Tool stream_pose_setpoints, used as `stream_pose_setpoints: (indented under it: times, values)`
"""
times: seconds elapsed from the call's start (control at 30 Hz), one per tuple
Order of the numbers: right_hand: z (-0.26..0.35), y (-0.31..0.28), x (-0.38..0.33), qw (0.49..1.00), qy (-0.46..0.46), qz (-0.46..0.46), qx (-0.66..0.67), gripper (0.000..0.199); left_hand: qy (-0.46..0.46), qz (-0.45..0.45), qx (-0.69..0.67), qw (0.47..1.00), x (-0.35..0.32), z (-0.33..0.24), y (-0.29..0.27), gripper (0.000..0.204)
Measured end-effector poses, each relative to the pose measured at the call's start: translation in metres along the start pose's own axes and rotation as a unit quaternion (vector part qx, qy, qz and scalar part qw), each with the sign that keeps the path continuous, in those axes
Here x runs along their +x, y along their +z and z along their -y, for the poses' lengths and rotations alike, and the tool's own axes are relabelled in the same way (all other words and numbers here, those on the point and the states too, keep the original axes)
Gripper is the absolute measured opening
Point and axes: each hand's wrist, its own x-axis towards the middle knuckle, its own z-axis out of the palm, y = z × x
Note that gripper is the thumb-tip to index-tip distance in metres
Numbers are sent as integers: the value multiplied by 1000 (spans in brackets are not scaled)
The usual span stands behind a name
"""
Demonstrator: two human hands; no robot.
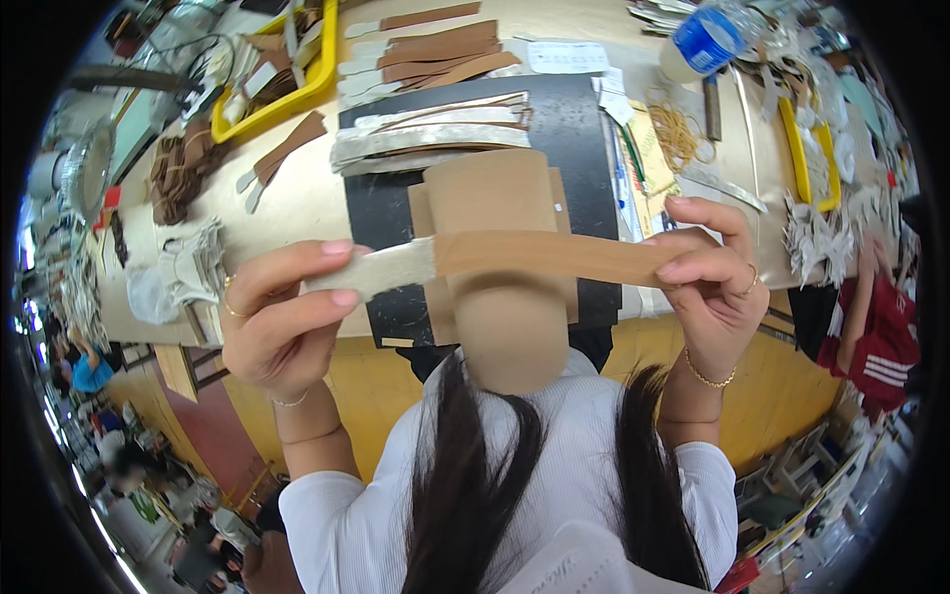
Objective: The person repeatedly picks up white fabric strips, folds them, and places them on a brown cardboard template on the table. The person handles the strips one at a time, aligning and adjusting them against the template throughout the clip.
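A long tan leather-like strip [554, 255] with a pale grey-white end is stretched level between my hands, above the table. My left hand [282, 312] pinches the pale end between thumb and fingers. At the brown end, my right hand [714, 282] has thumb and fingers closed on the strip. Beneath it, a wide tan curved piece [490, 193] lies over a black board [386, 218] and reaches past the table's near edge. Several pale and brown strips [430, 134] are piled on the board's far part.
More brown strips [440, 49] lie at the back. Yellow trays [330, 69] hold materials at both sides. Rubber bands [678, 139] and a plastic bottle [705, 42] are at right, a brown bundle [178, 178] at left. Someone in a red garment [871, 337] is at far right.
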Motion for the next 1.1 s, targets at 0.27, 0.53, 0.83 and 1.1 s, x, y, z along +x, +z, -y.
stream_pose_setpoints:
  times: [0.27, 0.53, 0.83, 1.1]
  values:
    - [-7, 0, 1, 1000, 3, -6, 22, 24, -23, 5, 15, 1000, 0, 2, -3, 19]
    - [-6, 5, 3, 1000, -27, -11, -10, 24, -19, -22, -23, 999, -5, 5, -1, 17]
    - [-18, 14, 31, 992, 115, 12, 53, 17, -219, -66, -229, 946, 4, 34, -9, 19]
    - [-104, 56, 85, 983, 165, 78, 30, 21, -375, -59, -122, 917, 18, 114, -7, 25]
